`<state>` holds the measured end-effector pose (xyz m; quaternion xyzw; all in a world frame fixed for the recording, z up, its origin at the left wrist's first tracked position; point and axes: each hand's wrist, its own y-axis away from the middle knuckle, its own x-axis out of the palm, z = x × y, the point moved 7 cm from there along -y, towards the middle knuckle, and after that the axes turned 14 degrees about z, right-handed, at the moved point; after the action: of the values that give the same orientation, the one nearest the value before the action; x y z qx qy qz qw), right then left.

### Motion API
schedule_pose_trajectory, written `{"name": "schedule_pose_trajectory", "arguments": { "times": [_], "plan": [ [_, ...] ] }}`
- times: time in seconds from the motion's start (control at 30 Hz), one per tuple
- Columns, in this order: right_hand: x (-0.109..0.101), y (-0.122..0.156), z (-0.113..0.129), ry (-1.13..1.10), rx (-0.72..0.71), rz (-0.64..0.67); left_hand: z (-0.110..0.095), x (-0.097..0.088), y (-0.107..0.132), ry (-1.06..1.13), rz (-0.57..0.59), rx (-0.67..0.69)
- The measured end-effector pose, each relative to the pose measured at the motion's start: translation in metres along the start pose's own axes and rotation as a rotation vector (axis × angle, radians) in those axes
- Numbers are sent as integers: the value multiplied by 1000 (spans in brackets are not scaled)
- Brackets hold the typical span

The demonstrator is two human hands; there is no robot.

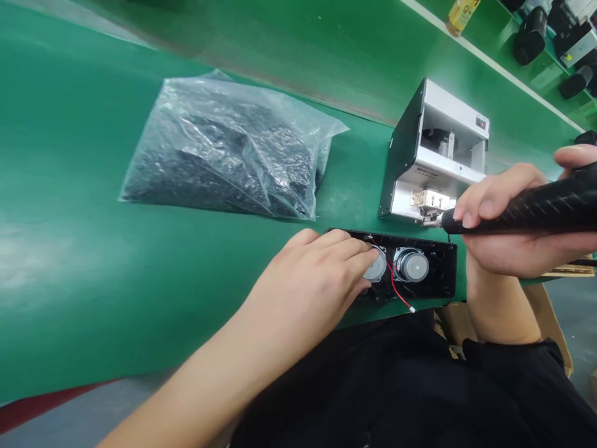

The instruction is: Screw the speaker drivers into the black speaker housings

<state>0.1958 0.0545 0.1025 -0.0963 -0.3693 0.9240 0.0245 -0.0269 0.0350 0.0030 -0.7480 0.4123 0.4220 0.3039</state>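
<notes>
Black shirt (373, 386) lay nearest | right hand (510, 252) clenched black screwdriver (550, 204), tip at front of silver machine (443, 167) | left hand (326, 267) partly covered speaker (377, 267) in black casing (446, 274), grip unclear

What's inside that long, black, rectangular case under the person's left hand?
Two round grey speaker drivers sit inside the case; a thin red wire runs out over its near edge. The left hand hides part of one driver and most of the case's left end.
</notes>
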Motion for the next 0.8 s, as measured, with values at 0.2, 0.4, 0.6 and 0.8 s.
{"name": "schedule_pose_trajectory", "arguments": {
  "times": [0.2, 0.4, 0.6, 0.8],
  "plan": [
    [7, 0, 5, -50, -5, -95, 0, 0, 0, -10, -9, 4],
    [6, 4, 18, 13, 20, -169, 1, -1, 0, -6, 0, -1],
    [-2, -5, 18, 95, -85, -148, 2, 1, 0, 2, 43, -10],
    [-2, -9, 8, 37, -46, -193, 1, 1, 0, -6, 7, -17]
  ]
}}
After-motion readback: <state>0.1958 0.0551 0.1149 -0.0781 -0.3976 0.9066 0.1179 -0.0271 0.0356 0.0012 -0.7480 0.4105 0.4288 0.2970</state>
